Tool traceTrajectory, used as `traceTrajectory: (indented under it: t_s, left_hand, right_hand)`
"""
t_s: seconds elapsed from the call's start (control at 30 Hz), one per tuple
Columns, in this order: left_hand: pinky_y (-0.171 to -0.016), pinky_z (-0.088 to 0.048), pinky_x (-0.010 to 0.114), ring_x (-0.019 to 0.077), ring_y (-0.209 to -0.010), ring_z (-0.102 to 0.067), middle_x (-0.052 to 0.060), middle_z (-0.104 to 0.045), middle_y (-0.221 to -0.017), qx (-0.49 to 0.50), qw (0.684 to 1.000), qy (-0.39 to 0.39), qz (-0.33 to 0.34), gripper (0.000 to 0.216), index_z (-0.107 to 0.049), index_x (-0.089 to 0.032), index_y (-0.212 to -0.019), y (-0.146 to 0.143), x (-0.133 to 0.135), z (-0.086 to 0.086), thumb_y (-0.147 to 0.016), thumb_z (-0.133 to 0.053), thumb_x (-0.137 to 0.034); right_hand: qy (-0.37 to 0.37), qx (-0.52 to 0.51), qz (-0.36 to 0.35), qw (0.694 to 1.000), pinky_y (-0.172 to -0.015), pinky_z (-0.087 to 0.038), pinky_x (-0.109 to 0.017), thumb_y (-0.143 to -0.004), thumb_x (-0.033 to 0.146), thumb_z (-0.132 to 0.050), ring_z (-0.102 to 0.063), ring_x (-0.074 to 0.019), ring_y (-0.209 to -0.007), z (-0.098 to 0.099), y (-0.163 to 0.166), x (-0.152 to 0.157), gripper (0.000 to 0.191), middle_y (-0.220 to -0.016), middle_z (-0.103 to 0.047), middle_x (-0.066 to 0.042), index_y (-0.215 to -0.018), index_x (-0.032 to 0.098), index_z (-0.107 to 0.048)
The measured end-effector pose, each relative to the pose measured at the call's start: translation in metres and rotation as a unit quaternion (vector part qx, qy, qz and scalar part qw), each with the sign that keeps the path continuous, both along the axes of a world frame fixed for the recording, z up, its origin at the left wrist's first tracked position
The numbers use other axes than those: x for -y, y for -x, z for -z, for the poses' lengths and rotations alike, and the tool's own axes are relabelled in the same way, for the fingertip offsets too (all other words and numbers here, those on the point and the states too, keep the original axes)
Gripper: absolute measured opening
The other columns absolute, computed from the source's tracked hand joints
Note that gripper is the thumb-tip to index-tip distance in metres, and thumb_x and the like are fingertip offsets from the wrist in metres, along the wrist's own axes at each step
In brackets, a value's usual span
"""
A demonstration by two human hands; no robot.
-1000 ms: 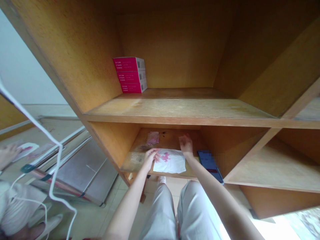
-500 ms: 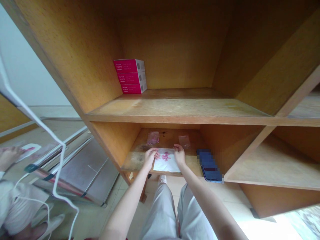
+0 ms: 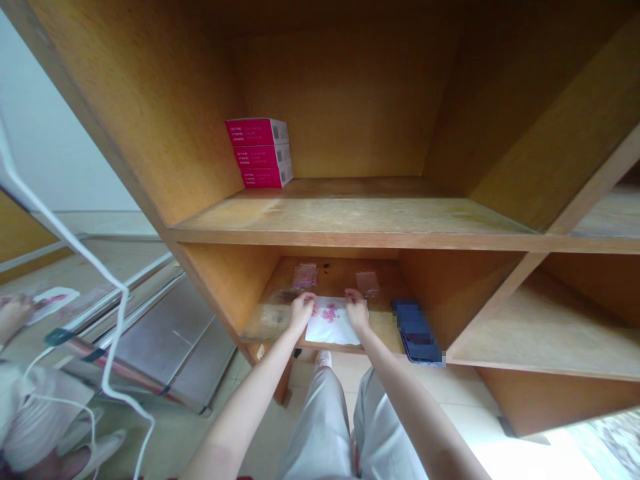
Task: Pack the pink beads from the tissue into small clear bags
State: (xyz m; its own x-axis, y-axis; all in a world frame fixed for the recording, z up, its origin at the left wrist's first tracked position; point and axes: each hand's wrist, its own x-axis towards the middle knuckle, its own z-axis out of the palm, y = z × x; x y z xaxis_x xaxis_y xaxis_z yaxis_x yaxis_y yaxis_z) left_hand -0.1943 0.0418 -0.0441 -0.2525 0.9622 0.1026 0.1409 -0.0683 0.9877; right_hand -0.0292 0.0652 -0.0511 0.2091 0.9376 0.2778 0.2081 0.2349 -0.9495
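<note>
A small white sheet (image 3: pixel 333 333) lies at the front of the lower shelf. Small pink pieces (image 3: pixel 330 313) are clustered on its upper half, too tiny to name. My left hand (image 3: pixel 303 311) is closed at the sheet's upper left edge, its fingertips pinching there. At the upper right edge, my right hand (image 3: pixel 356 311) is also closed, fingers bent over the sheet. Behind my left hand lies a clear plastic bag (image 3: pixel 305 275) with pink pieces inside. Another clear bag (image 3: pixel 367 283) lies behind my right hand.
A dark blue phone-like object (image 3: pixel 417 333), partly pixelated, lies on the lower shelf's right. Three pink boxes (image 3: pixel 257 153) are stacked on the shelf above. At left, a white cable (image 3: pixel 120 320) hangs before a metal cart (image 3: pixel 175 340); another person's hand (image 3: pixel 16 313) is beyond it.
My left hand has shifted slightly, its fingers drawn closer together at the sheet's edge. My right hand stays almost where it was. The sheet and bags look the same.
</note>
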Motion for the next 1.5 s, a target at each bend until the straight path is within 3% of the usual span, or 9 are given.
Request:
traceTrajectory:
  t_s: [0.13,0.3,0.6,0.73,1.0,1.2,1.3,1.37,1.5]
  left_hand:
    - [-0.069,-0.044,0.029,0.0175,-0.073,-0.059,0.005,-0.062,-0.078,-0.150,0.979,-0.100,-0.095,0.018,-0.059,-0.018,-0.082,0.012,-0.023,-0.020,-0.066,-0.052,-0.014]
    - [-0.076,-0.041,0.031,0.0235,-0.089,-0.057,0.009,-0.063,-0.091,-0.227,0.970,-0.069,-0.059,0.024,-0.061,-0.019,-0.089,0.027,-0.052,-0.038,-0.065,-0.060,-0.016]
    - [-0.068,-0.041,0.030,0.0262,-0.078,-0.061,0.015,-0.065,-0.076,-0.385,0.922,0.001,-0.035,0.022,-0.064,-0.015,-0.084,0.031,-0.074,-0.033,-0.066,-0.062,-0.028]
    - [-0.070,-0.041,0.031,0.0268,-0.080,-0.061,0.017,-0.065,-0.074,-0.402,0.915,0.024,-0.034,0.024,-0.066,-0.012,-0.079,0.034,-0.081,-0.033,-0.070,-0.057,-0.033]
    - [-0.073,-0.042,0.031,0.0267,-0.083,-0.061,0.016,-0.066,-0.082,-0.425,0.903,0.060,-0.029,0.019,-0.066,-0.013,-0.081,0.041,-0.086,-0.032,-0.069,-0.057,-0.025]
    - [-0.071,-0.042,0.026,0.0186,-0.081,-0.059,0.009,-0.065,-0.085,-0.373,0.924,0.020,-0.088,0.021,-0.061,-0.015,-0.086,0.049,-0.084,-0.037,-0.073,-0.045,-0.012]
    - [-0.071,-0.042,0.025,0.0146,-0.076,-0.058,0.003,-0.063,-0.076,-0.210,0.968,-0.076,-0.113,0.018,-0.058,-0.015,-0.078,0.052,-0.083,-0.039,-0.069,-0.043,-0.009]
    - [-0.072,-0.043,0.025,0.0134,-0.075,-0.057,0.001,-0.062,-0.074,-0.128,0.978,-0.116,-0.114,0.014,-0.056,-0.015,-0.074,0.052,-0.080,-0.041,-0.067,-0.045,-0.011]
    - [-0.068,-0.046,0.028,0.0139,-0.071,-0.059,0.002,-0.062,-0.076,0.036,0.990,-0.104,-0.089,0.013,-0.053,-0.015,-0.077,0.041,-0.063,-0.047,-0.064,-0.053,-0.018]
  right_hand:
    - [-0.005,-0.019,-0.007,1.000,-0.077,-0.042,-0.031,-0.068,0.022,-0.042,-0.056,-0.0183,-0.081,0.007,-0.002,-0.002,0.023,-0.086,-0.062,-0.005,-0.084,0.019,-0.058]
    - [-0.007,-0.028,-0.018,0.999,-0.077,-0.043,-0.032,-0.066,0.020,-0.042,-0.057,-0.0186,-0.080,0.010,-0.003,-0.001,0.024,-0.086,-0.062,-0.006,-0.084,0.018,-0.059]
    - [-0.001,-0.025,-0.024,0.999,-0.077,-0.043,-0.032,-0.067,0.019,-0.042,-0.057,-0.0184,-0.081,0.011,-0.004,-0.002,0.024,-0.086,-0.063,-0.006,-0.085,0.019,-0.058]
    - [-0.002,-0.027,-0.032,0.999,-0.075,-0.044,-0.031,-0.068,0.019,-0.042,-0.058,-0.0180,-0.079,0.010,-0.004,-0.001,0.024,-0.085,-0.063,-0.006,-0.085,0.019,-0.058]
    - [0.005,0.003,-0.028,1.000,-0.077,-0.042,-0.030,-0.069,0.019,-0.040,-0.057,-0.0177,-0.083,0.014,-0.005,-0.004,0.026,-0.088,-0.063,-0.007,-0.087,0.017,-0.057]
    - [0.005,0.019,-0.029,0.999,-0.078,-0.042,-0.029,-0.070,0.019,-0.039,-0.057,-0.0174,-0.084,0.014,-0.005,-0.004,0.025,-0.088,-0.062,-0.006,-0.087,0.017,-0.057]
    - [0.004,0.022,-0.031,0.999,-0.079,-0.042,-0.029,-0.070,0.019,-0.039,-0.057,-0.0171,-0.084,0.013,-0.006,-0.004,0.026,-0.089,-0.062,-0.006,-0.087,0.017,-0.057]
    - [0.005,0.024,-0.032,0.999,-0.079,-0.042,-0.029,-0.069,0.018,-0.039,-0.057,-0.0171,-0.084,0.013,-0.006,-0.003,0.026,-0.089,-0.062,-0.007,-0.087,0.017,-0.057]
    - [0.014,0.013,-0.035,0.999,-0.077,-0.042,-0.029,-0.069,0.018,-0.039,-0.057,-0.0172,-0.082,0.011,-0.005,-0.002,0.026,-0.088,-0.062,-0.007,-0.087,0.016,-0.057]
